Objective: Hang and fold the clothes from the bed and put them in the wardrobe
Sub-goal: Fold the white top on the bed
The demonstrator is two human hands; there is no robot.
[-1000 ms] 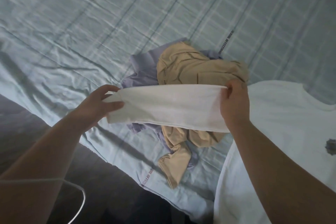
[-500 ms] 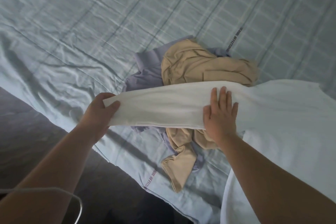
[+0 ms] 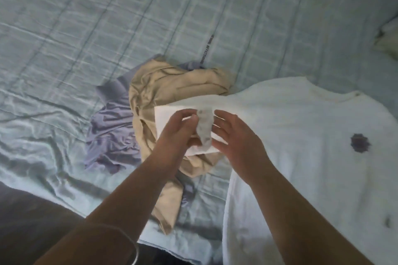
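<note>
Head view, one white shirt (image 3: 301, 135), one beige garment (image 3: 172, 86), one purple garment (image 3: 112, 131), left hand (image 3: 178, 133) pinching shirt sleeve (image 3: 167, 114), right hand (image 3: 239, 137) uncurled, gripping nothing.

The sheet (image 3: 107, 17) is checked pale blue-green; the shirt (image 3: 301, 135) is shown white, marked by a dark purplish print (image 3: 360, 142); a beige garment (image 3: 172, 84) and a lilac garment (image 3: 112, 135) are seen.

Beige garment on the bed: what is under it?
A lavender garment shows from beneath the beige garment at its left and far edges, on the bedsheet. Its middle is covered.
</note>
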